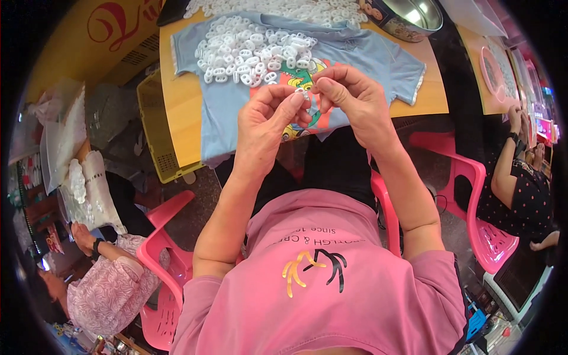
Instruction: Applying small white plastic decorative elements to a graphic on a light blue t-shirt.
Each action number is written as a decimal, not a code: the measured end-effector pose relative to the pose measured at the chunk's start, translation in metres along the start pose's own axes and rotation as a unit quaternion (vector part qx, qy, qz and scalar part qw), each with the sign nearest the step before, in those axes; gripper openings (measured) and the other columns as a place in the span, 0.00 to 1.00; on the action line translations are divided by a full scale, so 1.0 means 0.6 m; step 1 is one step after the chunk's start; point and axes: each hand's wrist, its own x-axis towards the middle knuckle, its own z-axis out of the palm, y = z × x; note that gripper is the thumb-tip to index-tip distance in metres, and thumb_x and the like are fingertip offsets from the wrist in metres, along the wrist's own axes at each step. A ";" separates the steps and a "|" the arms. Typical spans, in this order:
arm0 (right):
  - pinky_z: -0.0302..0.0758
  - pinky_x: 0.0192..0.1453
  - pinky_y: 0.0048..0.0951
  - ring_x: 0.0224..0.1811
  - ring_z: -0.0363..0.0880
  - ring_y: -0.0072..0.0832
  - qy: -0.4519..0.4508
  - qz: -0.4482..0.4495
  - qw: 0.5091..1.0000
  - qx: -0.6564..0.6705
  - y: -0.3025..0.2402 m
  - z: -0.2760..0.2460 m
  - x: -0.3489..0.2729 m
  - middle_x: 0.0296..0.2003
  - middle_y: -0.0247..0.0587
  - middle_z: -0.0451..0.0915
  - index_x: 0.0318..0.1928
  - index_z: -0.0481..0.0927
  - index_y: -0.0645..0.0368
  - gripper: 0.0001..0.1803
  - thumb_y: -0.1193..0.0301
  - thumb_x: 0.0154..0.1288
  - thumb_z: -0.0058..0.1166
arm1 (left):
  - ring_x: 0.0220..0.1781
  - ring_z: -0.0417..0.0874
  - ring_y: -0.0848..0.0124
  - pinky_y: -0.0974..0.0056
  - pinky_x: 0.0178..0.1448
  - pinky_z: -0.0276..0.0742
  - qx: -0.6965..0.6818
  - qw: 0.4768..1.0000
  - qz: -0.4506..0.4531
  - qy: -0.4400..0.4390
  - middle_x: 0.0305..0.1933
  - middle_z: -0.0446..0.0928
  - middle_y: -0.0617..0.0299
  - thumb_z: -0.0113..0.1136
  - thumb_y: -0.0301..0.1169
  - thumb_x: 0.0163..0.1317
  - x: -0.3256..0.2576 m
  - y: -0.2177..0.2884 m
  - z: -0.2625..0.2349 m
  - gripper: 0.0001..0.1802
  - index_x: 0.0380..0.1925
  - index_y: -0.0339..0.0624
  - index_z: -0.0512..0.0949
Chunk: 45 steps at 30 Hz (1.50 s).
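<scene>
Two hands meet above the near table edge, both pinching one small white plastic piece [304, 94] between thumbs and fingertips. Left hand [267, 121] is closed on the piece from below left, thumb pointing up toward it. Right hand [349, 97] is closed on it from the right, fingers curled over. The piece is held in the air, just in front of the pile and above the shirt's printed front.

Pile [254, 50] of like white pieces lies on a light blue shirt [367, 59], which is spread flat on the wooden table [177, 100] with its hem hanging over the near edge. More white pieces [284, 9] lie beyond the shirt's collar. Metal bowl [414, 15] stands at the table's far right.

Yellow crate [155, 130] sits left of the table, below its level. Pink chairs [163, 236] stand at both sides. One seated person in a patterned top [109, 290] is at lower left; another in a dark dotted top [523, 201] sits at right.
</scene>
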 end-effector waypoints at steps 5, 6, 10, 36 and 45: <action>0.72 0.36 0.19 0.30 0.73 0.16 0.002 0.058 0.994 0.098 0.001 0.015 -0.007 0.32 0.31 0.78 0.44 0.79 0.64 0.10 0.69 0.70 0.54 | 0.33 0.81 0.74 0.70 0.39 0.78 -0.011 0.999 0.028 -0.012 0.36 0.81 0.58 0.60 0.28 0.66 -0.003 0.005 0.004 0.09 0.41 0.33 0.75; 0.72 0.36 0.19 0.30 0.73 0.16 0.000 0.059 0.994 0.097 0.001 0.018 -0.007 0.32 0.31 0.78 0.44 0.79 0.64 0.10 0.69 0.70 0.54 | 0.33 0.81 0.75 0.70 0.39 0.78 -0.003 0.999 0.035 -0.010 0.36 0.80 0.58 0.60 0.28 0.66 -0.005 0.006 0.005 0.09 0.41 0.34 0.74; 0.71 0.35 0.18 0.30 0.73 0.15 0.005 0.054 0.994 0.095 0.001 0.026 -0.009 0.32 0.30 0.77 0.44 0.79 0.63 0.10 0.68 0.70 0.55 | 0.33 0.80 0.75 0.71 0.39 0.77 0.000 0.998 0.056 -0.011 0.36 0.80 0.59 0.60 0.28 0.66 -0.005 0.004 0.006 0.09 0.41 0.34 0.74; 0.72 0.36 0.19 0.30 0.73 0.16 0.069 -0.013 0.994 0.083 0.019 0.061 -0.023 0.32 0.33 0.78 0.41 0.77 0.64 0.07 0.72 0.70 0.55 | 0.31 0.78 0.78 0.74 0.37 0.74 0.041 0.990 0.120 0.062 0.31 0.80 0.62 0.60 0.28 0.66 -0.019 -0.010 0.025 0.07 0.39 0.35 0.76; 0.75 0.35 0.21 0.30 0.76 0.18 0.063 0.037 0.984 0.162 0.017 0.052 -0.016 0.31 0.33 0.78 0.42 0.76 0.63 0.08 0.69 0.72 0.53 | 0.30 0.79 0.79 0.73 0.36 0.76 0.016 0.994 0.107 0.035 0.32 0.80 0.61 0.60 0.27 0.66 -0.005 -0.003 0.021 0.06 0.37 0.34 0.75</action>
